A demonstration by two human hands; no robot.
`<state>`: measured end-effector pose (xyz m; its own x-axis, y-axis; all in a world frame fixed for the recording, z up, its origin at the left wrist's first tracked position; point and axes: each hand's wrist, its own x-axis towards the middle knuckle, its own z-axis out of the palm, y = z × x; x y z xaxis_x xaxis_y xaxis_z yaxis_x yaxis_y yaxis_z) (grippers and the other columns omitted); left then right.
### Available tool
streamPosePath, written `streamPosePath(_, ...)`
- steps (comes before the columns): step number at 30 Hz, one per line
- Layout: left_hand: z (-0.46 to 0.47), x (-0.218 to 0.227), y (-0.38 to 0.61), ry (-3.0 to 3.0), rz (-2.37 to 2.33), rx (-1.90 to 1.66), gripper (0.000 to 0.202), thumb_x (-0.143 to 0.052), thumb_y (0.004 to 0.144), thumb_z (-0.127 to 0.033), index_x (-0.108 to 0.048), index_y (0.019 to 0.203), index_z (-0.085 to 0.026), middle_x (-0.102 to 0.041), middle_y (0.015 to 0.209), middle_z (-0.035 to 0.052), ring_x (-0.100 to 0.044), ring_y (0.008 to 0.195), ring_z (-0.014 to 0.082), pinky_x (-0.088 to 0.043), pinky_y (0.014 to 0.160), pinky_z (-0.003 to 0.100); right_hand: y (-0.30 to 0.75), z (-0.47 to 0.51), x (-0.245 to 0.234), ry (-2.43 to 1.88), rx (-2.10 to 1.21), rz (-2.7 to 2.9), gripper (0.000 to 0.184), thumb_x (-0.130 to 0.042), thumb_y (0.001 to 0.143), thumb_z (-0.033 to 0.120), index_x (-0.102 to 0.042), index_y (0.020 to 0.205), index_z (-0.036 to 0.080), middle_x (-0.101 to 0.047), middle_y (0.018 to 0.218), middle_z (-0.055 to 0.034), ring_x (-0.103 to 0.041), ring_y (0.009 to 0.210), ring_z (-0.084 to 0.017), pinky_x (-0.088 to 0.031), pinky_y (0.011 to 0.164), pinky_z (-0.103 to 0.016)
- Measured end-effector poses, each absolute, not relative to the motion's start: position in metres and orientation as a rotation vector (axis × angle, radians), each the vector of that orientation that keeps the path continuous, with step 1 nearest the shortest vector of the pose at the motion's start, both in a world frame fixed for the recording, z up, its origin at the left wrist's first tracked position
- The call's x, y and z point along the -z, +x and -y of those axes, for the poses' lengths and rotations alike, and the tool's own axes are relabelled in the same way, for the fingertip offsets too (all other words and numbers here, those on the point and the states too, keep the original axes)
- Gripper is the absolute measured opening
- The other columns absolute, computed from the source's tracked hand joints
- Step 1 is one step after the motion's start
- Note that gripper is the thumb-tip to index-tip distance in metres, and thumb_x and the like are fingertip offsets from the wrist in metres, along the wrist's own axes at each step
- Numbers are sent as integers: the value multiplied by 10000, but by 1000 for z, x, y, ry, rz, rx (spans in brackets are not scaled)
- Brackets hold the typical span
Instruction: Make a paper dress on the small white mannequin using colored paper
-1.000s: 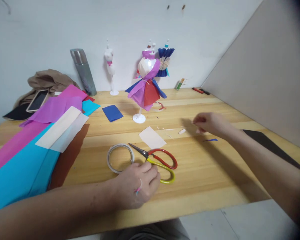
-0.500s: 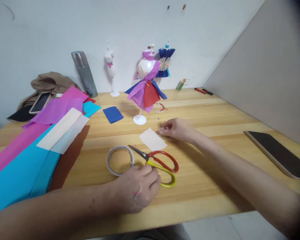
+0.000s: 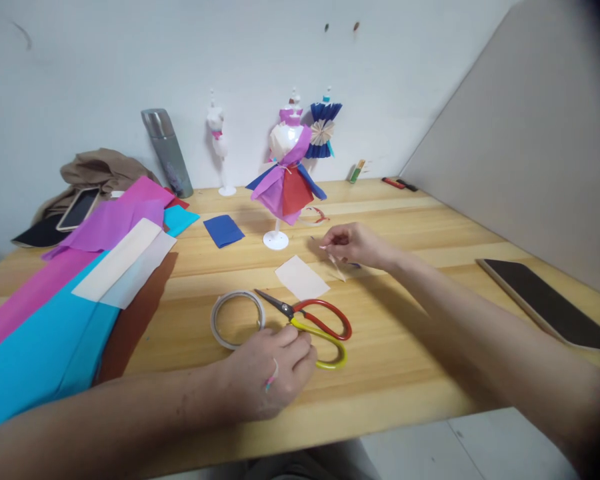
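Observation:
My right hand [image 3: 353, 245] hovers just above the wooden table [image 3: 410, 347], pinching a thin pale strip of paper that hangs from its fingertips. A small pale paper rectangle [image 3: 301, 278] lies just left of it. My left hand [image 3: 273, 377] rests curled on the table, its fingers touching the yellow handle of the red-and-yellow scissors [image 3: 314, 319]. A tape ring [image 3: 237, 319] lies just left of the scissors. Behind stands a small mannequin with a purple, red and blue paper dress [image 3: 284, 181].
Long sheets of pink, cyan, purple and brown paper [image 3: 55, 300] cover the left. A blue paper square [image 3: 223, 230], a grey flask [image 3: 167, 152], two more mannequins, a phone [image 3: 77, 208] on brown cloth and a dark tablet [image 3: 547, 305] at right also stand about.
My right hand came left from the table's right side to beside the pale rectangle and lifted a thin paper strip. My left hand stayed by the scissors.

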<state>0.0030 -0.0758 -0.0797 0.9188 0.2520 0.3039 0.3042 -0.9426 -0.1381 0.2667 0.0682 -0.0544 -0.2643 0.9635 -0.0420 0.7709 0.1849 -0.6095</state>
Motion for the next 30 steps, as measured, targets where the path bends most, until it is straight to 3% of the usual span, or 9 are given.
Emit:
streamPosePath(3, 75, 82, 3, -2916, 404, 434, 221, -496, 902, -133, -622, 1071, -64, -672, 1058, 161, -560, 839, 227, -493, 632, 329, 293, -61, 62, -1624, -809, 2033, 152, -609, 814, 257, -715, 823, 147, -743, 749, -67, -672, 643, -187, -540, 653, -305)
streamPosePath(8, 75, 82, 3, -2905, 409, 465, 287, -483, 897, -114, -612, 1139, -30, -677, 1090, 177, -559, 832, 222, -507, 640, 335, 310, -36, 68, -1554, -820, 2054, 214, -554, 857, 204, -747, 924, 138, -752, 1024, -116, -709, 901, -202, -546, 850, -325)
streamPosePath(12, 76, 81, 3, -2916, 420, 392, 280, -476, 904, -119, -611, 1138, -45, -674, 1098, 174, -552, 822, 218, -486, 600, 330, 312, -20, 73, -1516, -559, 2255, 251, -635, 832, 228, -758, 1044, 173, -731, 1048, -107, -709, 850, -229, -565, 848, -395)
streamPosePath(19, 76, 79, 3, -2912, 431, 405, 272, -473, 905, -108, -623, 1123, -46, -678, 1111, 167, -555, 816, 216, -484, 606, 324, 334, -6, 83, -1197, -432, 2415, 311, -596, 921, 328, -747, 1176, 236, -715, 1232, -130, -684, 1139, -309, -561, 974, -470)
streamPosePath(21, 75, 79, 3, -2924, 418, 394, 285, -468, 903, -115, -621, 1132, -40, -678, 1103, 172, -556, 813, 218, -484, 602, 324, 334, 4, 86, -1160, -393, 2405, 288, -585, 935, 309, -738, 1170, 242, -723, 1183, -130, -703, 1086, -283, -586, 915, -432)
streamPosePath(25, 75, 78, 3, -2955, 405, 367, 321, -461, 916, -147, -604, 1174, -21, -668, 1144, 190, -565, 856, 228, -511, 645, 338, 317, 17, 93, -1201, -293, 2320, 253, -490, 979, 257, -740, 960, 224, -718, 921, -112, -714, 853, -229, -583, 740, -344)
streamPosePath(30, 75, 78, 3, -2957, 411, 317, 295, -459, 933, -157, -602, 1158, -33, -660, 1139, 192, -571, 854, 228, -507, 634, 341, 282, -34, 90, -1611, -240, 2140, 133, -586, 899, 230, -693, 825, 201, -737, 837, -89, -687, 735, -228, -524, 677, -327)
